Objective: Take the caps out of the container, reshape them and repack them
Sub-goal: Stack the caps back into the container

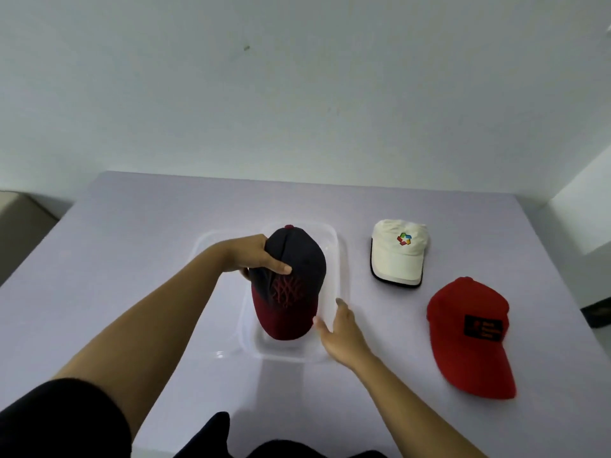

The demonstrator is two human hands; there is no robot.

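A: The left hand (256,256) pinches the navy-and-maroon cap (287,282) by its crown at frame centre, over the clear container (330,325); the right hand (340,332) lies spread along the container's wall.

B: I'd steady the container and move the cap squarely so the brim isn't bent.

A: White cap (398,252) and red cap (469,332) lie right, on the pale lilac table (132,259), with the blank wall (297,77) above.

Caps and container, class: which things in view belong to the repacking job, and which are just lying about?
Job: navy cap, white cap, red cap, clear container, left hand, right hand.
Lying about: dark object at the table's right edge.
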